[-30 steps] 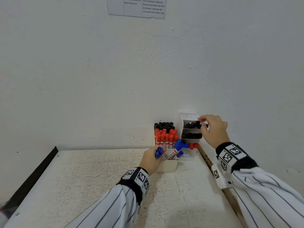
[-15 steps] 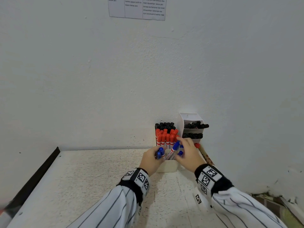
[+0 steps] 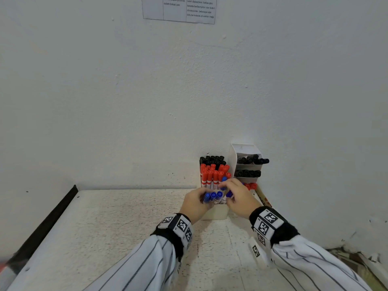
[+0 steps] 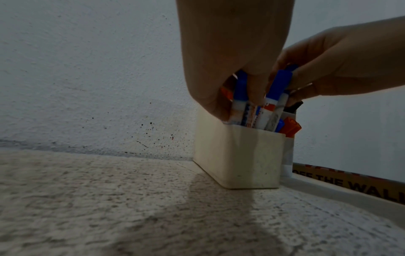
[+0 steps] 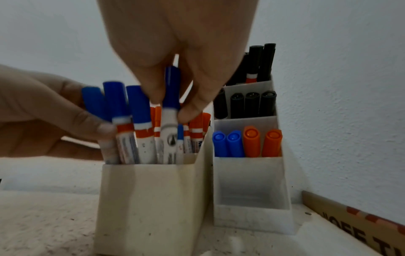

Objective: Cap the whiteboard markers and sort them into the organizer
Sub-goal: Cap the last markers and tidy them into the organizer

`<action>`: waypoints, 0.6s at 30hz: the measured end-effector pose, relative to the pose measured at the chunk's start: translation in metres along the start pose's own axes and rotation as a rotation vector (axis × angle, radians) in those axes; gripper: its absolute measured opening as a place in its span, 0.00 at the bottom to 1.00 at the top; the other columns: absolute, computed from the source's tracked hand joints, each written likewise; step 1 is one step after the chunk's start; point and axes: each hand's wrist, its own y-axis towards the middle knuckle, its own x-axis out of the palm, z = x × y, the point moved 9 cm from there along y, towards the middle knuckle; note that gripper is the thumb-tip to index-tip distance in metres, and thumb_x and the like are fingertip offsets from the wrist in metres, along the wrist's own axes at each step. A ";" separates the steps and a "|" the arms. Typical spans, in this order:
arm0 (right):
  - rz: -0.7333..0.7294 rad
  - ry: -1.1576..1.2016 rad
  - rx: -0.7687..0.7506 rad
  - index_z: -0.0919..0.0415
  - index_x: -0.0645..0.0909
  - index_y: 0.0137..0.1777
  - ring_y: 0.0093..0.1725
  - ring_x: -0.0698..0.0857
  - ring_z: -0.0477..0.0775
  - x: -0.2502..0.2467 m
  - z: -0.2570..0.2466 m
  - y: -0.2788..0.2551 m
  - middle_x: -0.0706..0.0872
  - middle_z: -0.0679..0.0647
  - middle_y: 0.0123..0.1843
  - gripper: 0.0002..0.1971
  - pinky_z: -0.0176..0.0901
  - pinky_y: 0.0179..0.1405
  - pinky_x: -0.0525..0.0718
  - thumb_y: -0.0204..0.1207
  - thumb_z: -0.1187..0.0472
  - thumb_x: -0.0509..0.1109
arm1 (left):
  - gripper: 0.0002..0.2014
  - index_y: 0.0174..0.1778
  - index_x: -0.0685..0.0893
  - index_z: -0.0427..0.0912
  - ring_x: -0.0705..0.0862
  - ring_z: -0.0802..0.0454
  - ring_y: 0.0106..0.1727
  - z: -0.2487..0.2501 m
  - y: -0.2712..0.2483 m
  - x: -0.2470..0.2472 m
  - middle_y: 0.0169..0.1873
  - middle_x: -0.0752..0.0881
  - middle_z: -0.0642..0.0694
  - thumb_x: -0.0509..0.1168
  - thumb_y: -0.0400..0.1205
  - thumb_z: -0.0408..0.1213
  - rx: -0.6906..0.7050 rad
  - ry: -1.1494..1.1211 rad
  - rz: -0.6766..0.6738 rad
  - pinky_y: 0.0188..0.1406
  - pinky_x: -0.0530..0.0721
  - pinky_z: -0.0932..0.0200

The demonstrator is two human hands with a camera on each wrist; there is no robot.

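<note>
Tabletop [image 3: 117, 227] of speckled off-white finish filled the lower part of the head view, with a black edge strip [image 3: 52, 223] along its left side. A white textured wall [image 3: 126, 101] stood behind it, marked with small dark and red specks near the base. A printed notice [image 3: 179, 9] was fixed at the top centre of the frame. A strip of lettered cardboard [image 5: 361, 223] lay along the wall at the lower right of the right wrist view.

The cream organizer [image 5: 151, 199] stood right of centre in the head view, against the wall. Its front compartment held blue-capped whiteboard markers [image 5: 140, 107], upright to slightly tilted; red-capped markers [image 3: 212, 175] and black-capped markers [image 3: 212, 159] stood in the rows behind. Just beside it, to the right, a white tiered holder [image 5: 249, 187] held black pens [image 5: 252, 104] in its two upper tiers and two blue and two orange caps [image 5: 247, 143] in its lowest.

The left hand [image 3: 195, 204] reached in from the left of the front compartment, its fingers and thumb wrapped around a cluster of three blue-capped markers. The right hand [image 3: 241, 198] hung above the same compartment, pinching one blue-capped marker [image 5: 172, 97] between thumb and fingertips at the join of cap and barrel; that marker's lower end stood inside the compartment. Both wrists carried bands with square coded tags [image 3: 266, 223] over striped sleeves [image 3: 147, 263].
</note>
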 end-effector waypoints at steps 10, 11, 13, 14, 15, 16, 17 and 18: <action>0.150 0.000 0.006 0.61 0.82 0.53 0.54 0.78 0.46 -0.017 0.001 -0.001 0.78 0.51 0.54 0.14 0.28 0.53 0.71 0.70 0.74 0.64 | 0.20 0.61 0.80 0.39 0.77 0.49 0.59 -0.008 -0.002 -0.003 0.57 0.78 0.43 0.70 0.72 0.26 -0.042 0.042 0.093 0.64 0.78 0.53; 0.205 -0.003 -0.012 0.62 0.82 0.51 0.54 0.78 0.47 -0.025 -0.004 0.001 0.79 0.52 0.54 0.13 0.25 0.54 0.71 0.71 0.75 0.63 | 0.24 0.66 0.76 0.40 0.75 0.48 0.62 -0.011 -0.003 -0.002 0.61 0.76 0.42 0.69 0.73 0.26 -0.066 0.051 0.081 0.65 0.76 0.54; 0.269 0.023 -0.051 0.65 0.83 0.51 0.52 0.78 0.45 -0.040 -0.018 0.009 0.80 0.54 0.54 0.12 0.18 0.54 0.71 0.74 0.75 0.62 | 0.31 0.75 0.66 0.41 0.72 0.46 0.69 -0.017 -0.003 0.003 0.67 0.72 0.40 0.66 0.75 0.24 -0.117 0.054 0.016 0.66 0.72 0.61; 0.274 0.039 -0.059 0.65 0.83 0.54 0.52 0.78 0.44 -0.045 -0.026 0.015 0.81 0.54 0.56 0.13 0.18 0.56 0.71 0.76 0.74 0.61 | 0.34 0.77 0.61 0.41 0.71 0.46 0.71 -0.020 -0.004 0.007 0.69 0.72 0.40 0.64 0.76 0.24 -0.145 0.055 -0.021 0.65 0.70 0.63; 0.251 0.048 -0.046 0.65 0.82 0.59 0.55 0.78 0.44 -0.047 -0.032 0.024 0.81 0.55 0.58 0.14 0.21 0.60 0.72 0.78 0.73 0.59 | 0.35 0.79 0.57 0.40 0.71 0.46 0.72 -0.023 -0.005 0.011 0.70 0.72 0.41 0.63 0.78 0.24 -0.182 0.055 -0.054 0.64 0.69 0.64; 0.196 0.052 -0.010 0.64 0.79 0.64 0.59 0.78 0.45 -0.044 -0.036 0.034 0.81 0.55 0.62 0.16 0.28 0.66 0.73 0.79 0.71 0.58 | 0.34 0.80 0.55 0.40 0.73 0.46 0.71 -0.026 -0.006 0.014 0.71 0.72 0.42 0.61 0.79 0.24 -0.212 0.057 -0.078 0.65 0.70 0.63; 0.109 0.055 0.044 0.62 0.76 0.69 0.65 0.76 0.48 -0.037 -0.037 0.045 0.79 0.55 0.67 0.18 0.35 0.70 0.71 0.81 0.70 0.56 | 0.33 0.80 0.55 0.40 0.75 0.46 0.70 -0.029 -0.006 0.016 0.71 0.73 0.43 0.60 0.80 0.24 -0.230 0.062 -0.094 0.67 0.72 0.60; 0.006 0.049 0.103 0.61 0.71 0.73 0.70 0.74 0.50 -0.027 -0.038 0.055 0.75 0.55 0.72 0.20 0.37 0.71 0.68 0.82 0.68 0.55 | 0.32 0.80 0.56 0.41 0.76 0.46 0.69 -0.033 -0.004 0.018 0.71 0.75 0.44 0.59 0.80 0.24 -0.235 0.068 -0.101 0.68 0.74 0.58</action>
